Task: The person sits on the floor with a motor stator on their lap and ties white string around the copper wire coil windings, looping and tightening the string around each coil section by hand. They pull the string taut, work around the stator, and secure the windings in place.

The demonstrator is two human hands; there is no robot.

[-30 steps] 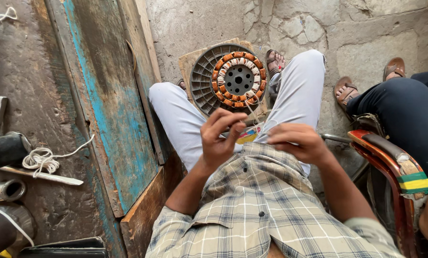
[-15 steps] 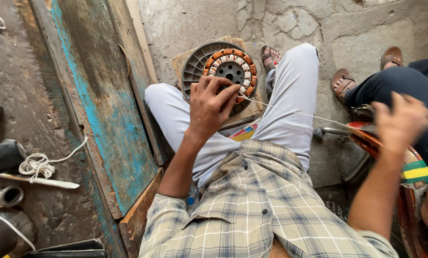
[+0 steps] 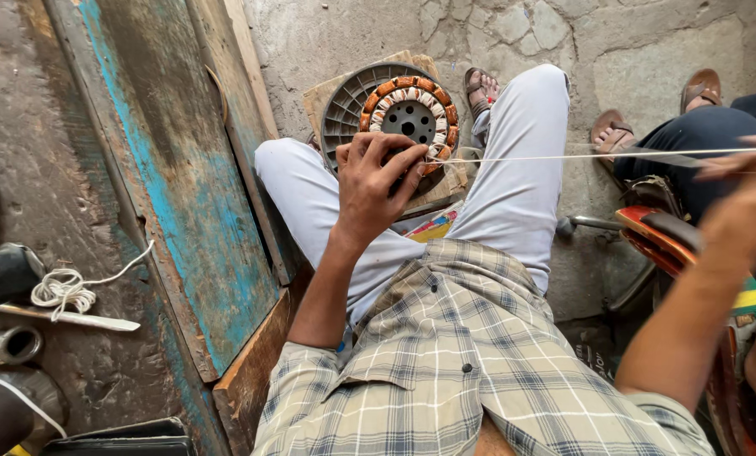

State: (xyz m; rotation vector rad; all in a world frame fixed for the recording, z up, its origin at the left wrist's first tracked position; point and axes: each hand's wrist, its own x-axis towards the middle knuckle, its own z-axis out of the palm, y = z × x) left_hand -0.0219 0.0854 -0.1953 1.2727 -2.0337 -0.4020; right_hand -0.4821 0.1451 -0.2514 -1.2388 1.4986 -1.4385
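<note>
Your left hand (image 3: 376, 187) pins the copper-wound stator (image 3: 409, 110) on your lap while your right hand (image 3: 745, 198), blurred, apparently pinching, draws the thread (image 3: 580, 155) taut; next, steady tension.

Left hand (image 3: 376, 187) reached forward between the raised knees, back up, fingers (image 3: 399, 160) spread and curled down, forearm bare from elbow to wrist. Right hand (image 3: 745, 198) flung well out to the right, blurred, arm stretched away from the trunk, grip impossible to judge.
</note>
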